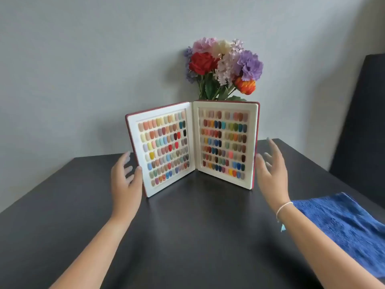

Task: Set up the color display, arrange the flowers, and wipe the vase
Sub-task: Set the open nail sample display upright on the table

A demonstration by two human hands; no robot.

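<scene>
A red-covered color display book (192, 148) stands upright and open on the dark table (187, 236), showing two white pages with rows of colored nail samples. Behind it rises a bunch of flowers (224, 65) in red, purple, pink, cream and orange; the vase is hidden by the book. My left hand (126, 181) is at the book's left edge with fingers apart, the thumb touching or nearly touching the page rim. My right hand (270, 170) hovers just off the right edge, fingers spread, holding nothing.
A blue cloth (345, 228) lies on the table at the right, near my right forearm. A dark chair back (366, 122) stands beyond the table's right edge. A grey wall is close behind the flowers.
</scene>
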